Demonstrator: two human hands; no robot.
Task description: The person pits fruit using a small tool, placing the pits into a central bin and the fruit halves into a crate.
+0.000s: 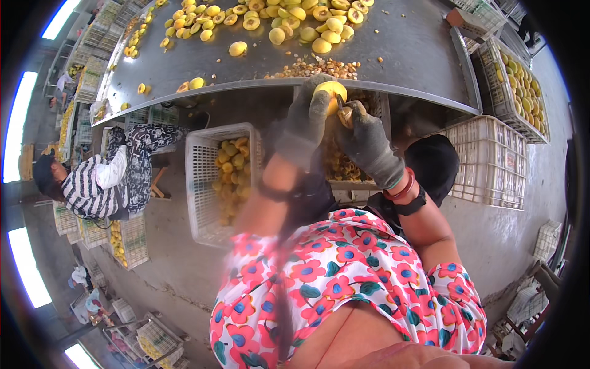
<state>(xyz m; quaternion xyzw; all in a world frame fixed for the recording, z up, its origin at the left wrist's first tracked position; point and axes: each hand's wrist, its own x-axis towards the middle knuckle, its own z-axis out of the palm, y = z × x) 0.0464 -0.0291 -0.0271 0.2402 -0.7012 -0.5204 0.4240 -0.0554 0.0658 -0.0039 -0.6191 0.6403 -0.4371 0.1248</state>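
My left hand [306, 117], in a grey work glove, grips a yellow peach [330, 94] just over the table's front edge. In my gloved right hand [368, 140] is a small pitting knife [342, 102], its dark metal tip against the peach's cut side. The brown piece at the right fingers may be its handle or a pit; I cannot tell which. Behind my hands lies a heap of peach pits [318, 68] on the metal table [405, 60]. Farther back are many yellow peach halves [290, 20], some cut side up.
To the left on the floor stands a white plastic crate [193, 184] partly filled with peach halves. Below my hands a container holds brown pits [343, 170]. Stacked crates [488, 157] stand to the right, one full of peaches [521, 90]. A co-worker [99, 180] sits at the left.
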